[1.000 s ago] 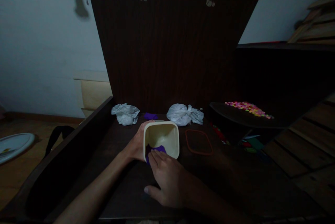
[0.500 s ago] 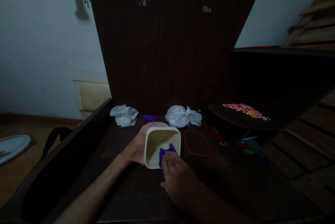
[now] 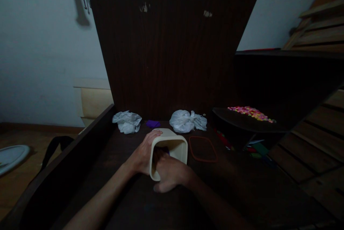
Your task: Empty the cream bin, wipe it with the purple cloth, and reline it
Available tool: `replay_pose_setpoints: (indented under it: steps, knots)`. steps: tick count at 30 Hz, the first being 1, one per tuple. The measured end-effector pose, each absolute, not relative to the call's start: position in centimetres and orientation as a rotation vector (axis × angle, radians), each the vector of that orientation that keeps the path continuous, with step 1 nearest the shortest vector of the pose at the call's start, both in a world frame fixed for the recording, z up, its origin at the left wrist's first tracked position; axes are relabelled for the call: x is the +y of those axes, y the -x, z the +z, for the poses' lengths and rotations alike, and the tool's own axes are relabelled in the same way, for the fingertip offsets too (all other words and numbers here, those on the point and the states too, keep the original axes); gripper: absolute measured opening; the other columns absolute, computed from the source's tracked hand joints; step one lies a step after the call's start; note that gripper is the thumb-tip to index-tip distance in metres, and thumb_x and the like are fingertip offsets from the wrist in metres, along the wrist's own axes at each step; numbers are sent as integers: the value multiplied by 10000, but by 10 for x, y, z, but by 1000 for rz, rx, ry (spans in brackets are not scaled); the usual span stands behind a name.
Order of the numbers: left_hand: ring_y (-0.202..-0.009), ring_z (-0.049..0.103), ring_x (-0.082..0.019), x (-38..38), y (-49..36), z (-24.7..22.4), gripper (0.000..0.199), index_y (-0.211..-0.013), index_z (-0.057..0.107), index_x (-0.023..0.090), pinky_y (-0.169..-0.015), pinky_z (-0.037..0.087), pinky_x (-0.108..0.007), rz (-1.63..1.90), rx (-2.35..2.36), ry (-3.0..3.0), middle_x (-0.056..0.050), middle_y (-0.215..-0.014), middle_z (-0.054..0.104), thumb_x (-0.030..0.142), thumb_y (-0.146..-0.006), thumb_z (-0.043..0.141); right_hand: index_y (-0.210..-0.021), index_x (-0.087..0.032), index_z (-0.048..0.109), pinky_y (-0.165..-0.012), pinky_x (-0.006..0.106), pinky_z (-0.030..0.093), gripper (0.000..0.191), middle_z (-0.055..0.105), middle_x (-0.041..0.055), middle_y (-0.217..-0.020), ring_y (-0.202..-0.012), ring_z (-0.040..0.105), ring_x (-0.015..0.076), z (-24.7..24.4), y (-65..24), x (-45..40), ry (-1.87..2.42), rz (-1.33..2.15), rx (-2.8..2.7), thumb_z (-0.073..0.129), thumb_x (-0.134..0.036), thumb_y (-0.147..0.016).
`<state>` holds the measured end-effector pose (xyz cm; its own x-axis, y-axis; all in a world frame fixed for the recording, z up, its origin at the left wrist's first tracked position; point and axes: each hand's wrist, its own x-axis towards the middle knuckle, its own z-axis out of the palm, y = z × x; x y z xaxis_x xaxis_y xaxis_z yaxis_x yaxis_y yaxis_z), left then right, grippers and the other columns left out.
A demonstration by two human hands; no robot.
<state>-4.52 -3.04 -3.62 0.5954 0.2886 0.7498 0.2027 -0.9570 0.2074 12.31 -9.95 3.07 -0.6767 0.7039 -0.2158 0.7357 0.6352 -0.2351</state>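
Observation:
A cream plastic container (image 3: pixel 183 149) lies tilted on the dark table, its mouth facing me. My left hand (image 3: pixel 145 153) is wrapped round its left side and holds it. My right hand (image 3: pixel 170 172) reaches through the mouth, fingers deep inside, thumb outside below the rim. Only a small edge of a purple cloth (image 3: pixel 166 149) shows by the fingers in the shadowed interior; the fingertips are hidden. Just right of the container a reddish-brown, square-shaped ring (image 3: pixel 190 150) rests on the table.
Behind the container are two white plastic bags (image 3: pixel 181 121) and a folded purple cloth piece (image 3: pixel 153 124). A dark raised side (image 3: pixel 88 129) borders the table at left. At right, a curved shelf (image 3: pixel 228 117) bears many small colourful pieces (image 3: pixel 251 112).
My right hand has moved left and deeper into the container, taking the purple cloth inward. The container has tilted, so more of its outer top side shows. My left hand keeps its hold.

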Motion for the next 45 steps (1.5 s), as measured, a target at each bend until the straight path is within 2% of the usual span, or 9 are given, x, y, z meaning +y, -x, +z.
replay_pose_setpoints:
  steps: [5, 7, 11, 16, 20, 26, 33, 40, 45]
  knots:
    - [-1392, 476, -494, -28, 51, -35, 1303, -1591, 182, 218, -1143, 431, -694, 1296, 456, -2678, -235, -1486, 449, 555, -569, 916, -1496, 128, 420, -1230, 456, 341, 864, 412, 371, -1552, -1466, 428, 425, 37, -128, -136, -1253, -426, 2806, 684, -380, -849]
    - [-1395, 472, -495, -29, 53, -33, 1318, -1590, 187, 212, -1150, 423, -689, 1270, 460, -2678, -239, -1487, 446, 559, -556, 928, -1517, 111, 403, -1237, 463, 333, 819, 395, 358, -1566, -1477, 410, 424, 41, -134, -150, -1295, -417, 2781, 637, -390, -912]
    - [-1398, 475, -482, -32, 55, -28, 1343, -1581, 192, 213, -1162, 431, -648, 1228, 502, -2637, -234, -1500, 444, 537, -524, 956, -1483, 40, 501, -1171, 423, 444, 700, 522, 296, -1506, -1383, 550, 379, 28, -155, -163, -1340, -195, 2885, 660, -377, -944]
    - [-1435, 442, -476, -36, 55, -18, 1288, -1586, 198, 201, -1206, 380, -638, 1176, 550, -2654, -227, -1518, 448, 450, -564, 942, -1207, -29, 706, -1050, 347, 527, 283, 766, 202, -1173, -1099, 733, 265, -17, -167, -151, -1397, 655, 3084, 603, -114, -957]
    - [-1477, 393, -481, -34, 54, -17, 1317, -1617, 151, 205, -1233, 339, -641, 1185, 535, -2679, -234, -1592, 374, 440, -583, 934, -1049, -66, 726, -935, 336, 554, 194, 784, 159, -936, -893, 746, 224, -26, -159, -140, -1405, 883, 3055, 548, -79, -975]
    - [-1539, 290, -473, -36, 55, -20, 1333, -1646, 13, 169, -1238, 320, -658, 1219, 659, -2652, -266, -1678, 216, 432, -678, 891, -1072, -96, 700, -859, 334, 544, 234, 773, 135, -922, -850, 736, 218, -7, -150, -135, -1508, 543, 2966, 497, -44, -968]
    - [-1338, 533, -409, -40, 49, -24, 977, -1582, 270, 186, -1089, 502, -612, 1451, 656, -2700, -214, -1437, 505, 284, -752, 776, -1263, -99, 659, -898, 359, 545, 395, 763, 181, -1139, -987, 740, 265, 25, -138, -132, -1748, -51, 2790, 493, -40, -909]
    - [-1423, 469, -450, -37, 40, -39, 1153, -1620, 154, 187, -1130, 458, -642, 1480, 592, -2624, -242, -1536, 434, 366, -708, 835, -1480, -60, 518, -924, 402, 568, 513, 756, 199, -1159, -1064, 732, 308, 34, -116, -134, -1883, -241, 2696, 448, -85, -973]
    - [-1426, 500, -413, -32, 39, -53, 1120, -1644, 47, 239, -1163, 444, -628, 1465, 665, -2582, -238, -1554, 439, 419, -823, 788, -1437, -46, 531, -870, 429, 578, 485, 756, 188, -1120, -1009, 738, 332, 27, -103, -135, -1940, -445, 2752, 465, -118, -961]
